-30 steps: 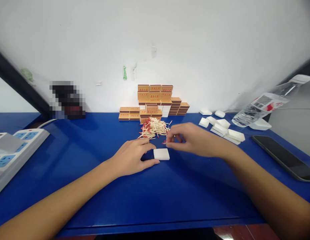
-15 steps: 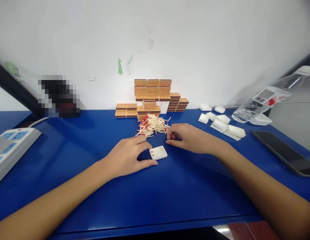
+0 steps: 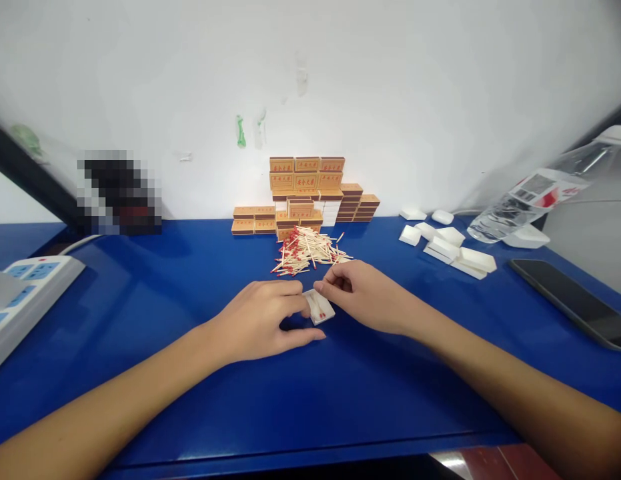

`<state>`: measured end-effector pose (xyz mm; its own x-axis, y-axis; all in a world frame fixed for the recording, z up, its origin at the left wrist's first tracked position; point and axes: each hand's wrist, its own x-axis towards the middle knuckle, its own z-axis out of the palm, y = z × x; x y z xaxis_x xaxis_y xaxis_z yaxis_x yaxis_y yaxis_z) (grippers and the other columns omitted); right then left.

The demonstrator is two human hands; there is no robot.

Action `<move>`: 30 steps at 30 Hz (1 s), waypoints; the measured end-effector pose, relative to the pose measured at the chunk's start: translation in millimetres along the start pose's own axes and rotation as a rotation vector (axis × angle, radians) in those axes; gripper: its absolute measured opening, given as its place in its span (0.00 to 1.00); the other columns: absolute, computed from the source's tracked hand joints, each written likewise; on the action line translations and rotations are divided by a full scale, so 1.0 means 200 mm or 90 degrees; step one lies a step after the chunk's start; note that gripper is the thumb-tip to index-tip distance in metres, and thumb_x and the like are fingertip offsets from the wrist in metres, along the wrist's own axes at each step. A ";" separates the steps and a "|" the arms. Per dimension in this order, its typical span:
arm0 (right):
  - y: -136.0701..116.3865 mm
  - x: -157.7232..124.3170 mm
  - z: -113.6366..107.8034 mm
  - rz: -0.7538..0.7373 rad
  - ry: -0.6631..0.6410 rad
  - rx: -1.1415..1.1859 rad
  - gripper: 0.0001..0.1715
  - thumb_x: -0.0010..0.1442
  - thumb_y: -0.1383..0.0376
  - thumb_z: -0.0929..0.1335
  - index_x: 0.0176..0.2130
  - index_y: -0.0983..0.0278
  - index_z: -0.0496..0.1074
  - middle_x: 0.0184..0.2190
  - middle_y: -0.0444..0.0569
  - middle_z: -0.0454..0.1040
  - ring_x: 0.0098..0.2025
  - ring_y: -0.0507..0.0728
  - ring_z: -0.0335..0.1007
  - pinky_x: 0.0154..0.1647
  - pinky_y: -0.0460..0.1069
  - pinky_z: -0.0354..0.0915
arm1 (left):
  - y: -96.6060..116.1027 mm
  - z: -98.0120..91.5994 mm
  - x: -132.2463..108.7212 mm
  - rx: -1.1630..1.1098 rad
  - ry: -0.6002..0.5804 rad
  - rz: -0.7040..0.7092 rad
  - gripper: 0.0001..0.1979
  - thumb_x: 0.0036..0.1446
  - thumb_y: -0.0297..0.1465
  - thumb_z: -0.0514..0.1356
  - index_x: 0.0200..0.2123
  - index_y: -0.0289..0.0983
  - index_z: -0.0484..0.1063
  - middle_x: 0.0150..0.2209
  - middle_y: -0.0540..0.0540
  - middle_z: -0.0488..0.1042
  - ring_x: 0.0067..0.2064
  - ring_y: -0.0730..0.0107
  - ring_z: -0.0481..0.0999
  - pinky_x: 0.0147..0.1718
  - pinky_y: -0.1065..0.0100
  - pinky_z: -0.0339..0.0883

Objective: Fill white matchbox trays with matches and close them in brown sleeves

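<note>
Along the left side of the blue table [image 3: 290,413] lies a white power strip [image 3: 37,300] with blue socket panels, and beyond it stands a dark object [image 3: 120,190] blurred into blocks. Next comes the left hand [image 3: 265,320], thumb and forefinger spread apart, a fingertip at the left edge of a small white tray [image 3: 326,305] holding a few red-headed matches. Behind are stacked orange matchboxes [image 3: 306,181] with red Chinese characters, the middle front reading 安全火柴, and a heap of loose matches [image 3: 310,248]. At the tray's far edge is the right hand [image 3: 365,297], fingers curled; whether its fingertips pinch anything cannot be told. Farther right, white trays [image 3: 445,248] lie scattered near a tilted clear bottle [image 3: 533,193], its label showing a barcode, red print unreadable, then a dark phone [image 3: 570,300].
</note>
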<state>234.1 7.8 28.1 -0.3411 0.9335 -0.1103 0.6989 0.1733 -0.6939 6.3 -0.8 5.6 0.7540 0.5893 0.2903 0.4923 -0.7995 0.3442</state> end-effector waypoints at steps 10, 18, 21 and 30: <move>0.02 -0.03 -0.11 -0.056 -0.157 -0.091 0.27 0.74 0.52 0.61 0.31 0.61 0.77 0.25 0.45 0.74 0.25 0.53 0.61 0.27 0.51 0.53 | -0.01 0.00 0.01 0.085 0.034 -0.067 0.23 0.62 0.52 0.67 0.45 0.38 0.80 0.37 0.48 0.78 0.36 0.63 0.79 0.33 0.63 0.67; 0.09 0.01 -0.18 -0.131 0.028 -0.175 0.19 0.70 0.56 0.67 0.30 0.62 0.74 0.24 0.43 0.72 0.26 0.52 0.62 0.29 0.50 0.53 | -0.02 0.00 0.01 0.115 0.024 -0.096 0.20 0.63 0.48 0.68 0.47 0.38 0.80 0.41 0.47 0.79 0.35 0.64 0.80 0.32 0.63 0.70; 0.15 0.04 -0.23 -0.165 0.106 -0.201 0.14 0.69 0.58 0.68 0.33 0.62 0.75 0.23 0.42 0.70 0.25 0.52 0.60 0.28 0.50 0.53 | -0.03 0.00 0.01 0.116 0.049 -0.064 0.16 0.66 0.43 0.66 0.49 0.38 0.79 0.43 0.47 0.80 0.35 0.66 0.80 0.32 0.64 0.71; 0.08 0.00 -0.12 -0.385 0.119 -0.157 0.05 0.68 0.69 0.68 0.38 0.63 0.75 0.29 0.42 0.69 0.31 0.51 0.63 0.34 0.48 0.59 | -0.07 -0.01 0.00 0.212 0.156 0.056 0.17 0.70 0.44 0.63 0.49 0.36 0.76 0.40 0.46 0.79 0.38 0.63 0.81 0.35 0.64 0.73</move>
<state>260.4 17.6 34.5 -0.6187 0.6841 0.3863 0.5499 0.7283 -0.4090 -1.2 10.6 3.3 0.6939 0.4951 0.5228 0.5741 -0.8187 0.0134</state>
